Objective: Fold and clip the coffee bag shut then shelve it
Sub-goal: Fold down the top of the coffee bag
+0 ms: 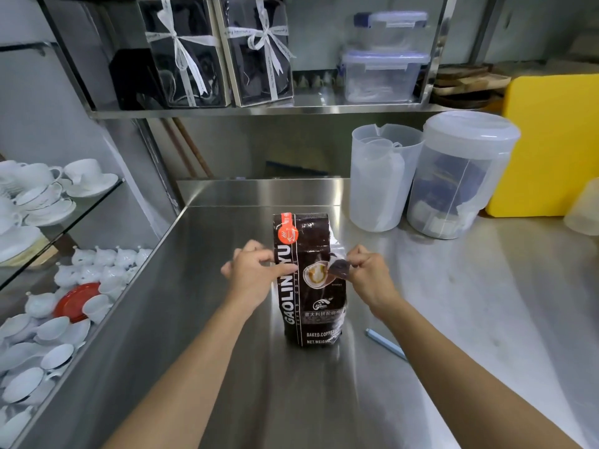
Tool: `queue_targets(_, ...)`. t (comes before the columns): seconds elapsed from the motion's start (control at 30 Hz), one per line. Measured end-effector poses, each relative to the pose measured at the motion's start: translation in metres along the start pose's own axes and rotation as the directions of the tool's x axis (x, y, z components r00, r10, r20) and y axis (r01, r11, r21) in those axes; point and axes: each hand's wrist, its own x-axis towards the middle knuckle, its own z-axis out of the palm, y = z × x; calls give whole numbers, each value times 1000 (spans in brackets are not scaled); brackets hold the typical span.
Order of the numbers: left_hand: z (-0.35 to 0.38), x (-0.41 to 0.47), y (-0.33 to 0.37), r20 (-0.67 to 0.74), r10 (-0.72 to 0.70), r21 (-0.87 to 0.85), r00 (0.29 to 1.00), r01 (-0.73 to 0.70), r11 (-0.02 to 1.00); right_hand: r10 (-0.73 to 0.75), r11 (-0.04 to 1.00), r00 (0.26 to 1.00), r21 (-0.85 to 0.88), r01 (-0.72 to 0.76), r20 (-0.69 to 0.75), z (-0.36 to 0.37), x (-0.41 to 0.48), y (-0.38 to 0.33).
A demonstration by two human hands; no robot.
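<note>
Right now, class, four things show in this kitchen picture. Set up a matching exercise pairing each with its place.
Things:
1. coffee bag
2. blue clip
3. ribboned gift boxes
4. red saucer

Places:
A. on the upper steel shelf
B. among white cups on the lower left shelf
C. lying on the counter, right of the bag
D. held between the left hand and right hand

Pairs: 1-D, 2-C, 3-A, 4-B

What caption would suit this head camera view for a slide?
Both hands, left hand and right hand, grip a coffee bag on the steel counter; a blue clip lies nearby.
</note>
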Motion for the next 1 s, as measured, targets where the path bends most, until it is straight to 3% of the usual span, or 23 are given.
queue_targets(0.27,-10,6,-11,75,-8,-144,997,19,989,84,984,996,152,-88,33,-16,-4,-5)
queue_targets(0.53,-20,6,6,73,85,-272,994,-63,960,15,985,994,172,-33,107,-25,5,-16)
queue_targets(0.67,-26,13,9,111,168,-208,980,-142,968,-14,978,990,210,-16,140,-26,10,-20)
queue_targets(0.87,-29,11,9,152,151,-392,977,-81,916,-38,987,988,161,14,151,-26,15,-27)
queue_targets(1.0,-31,15,5,224,170,-364,959,-80,928,-71,981,981,190,37,180,-27,13,-26)
